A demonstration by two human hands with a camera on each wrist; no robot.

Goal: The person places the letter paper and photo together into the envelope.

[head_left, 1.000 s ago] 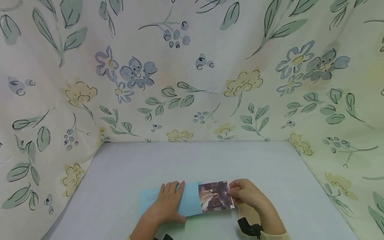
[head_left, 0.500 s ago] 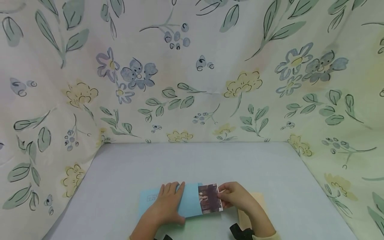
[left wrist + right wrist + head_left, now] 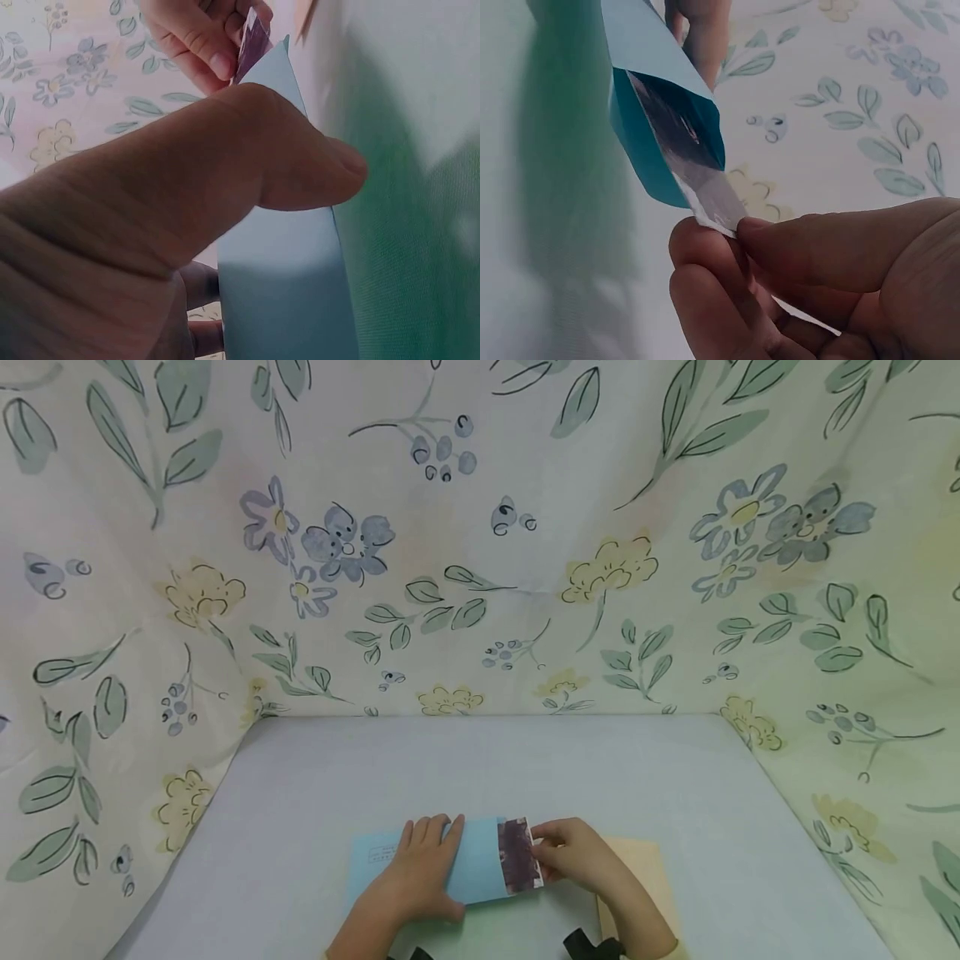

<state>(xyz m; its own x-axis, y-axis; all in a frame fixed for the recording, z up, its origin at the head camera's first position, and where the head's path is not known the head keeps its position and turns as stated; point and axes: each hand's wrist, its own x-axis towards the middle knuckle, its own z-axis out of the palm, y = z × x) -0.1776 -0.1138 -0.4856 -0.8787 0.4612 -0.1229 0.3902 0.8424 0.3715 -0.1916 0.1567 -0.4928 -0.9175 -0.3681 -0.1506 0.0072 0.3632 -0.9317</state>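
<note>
A light-blue envelope (image 3: pixel 480 864) lies on the white table, its mouth facing right. My left hand (image 3: pixel 416 872) rests across it, fingers spread toward the far edge and thumb near the close edge. In the left wrist view the thumb (image 3: pixel 307 169) crosses the envelope's edge. A photo print (image 3: pixel 519 856) with a dark picture and white border sticks partly out of the mouth; the rest is inside. My right hand (image 3: pixel 573 853) pinches the print's outer end between thumb and fingers. The right wrist view shows the envelope's mouth (image 3: pixel 664 142) gaping around the print.
A cream-coloured paper or envelope (image 3: pixel 637 860) lies on the table (image 3: pixel 480 764) to the right, partly under the right forearm. Floral fabric (image 3: pixel 480 552) hangs behind and at both sides of the table. Green tint shows on the surface near the envelope.
My right hand has moved left with the photo print, so more of the print is inside the envelope. The left hand has stayed in place on the envelope.
</note>
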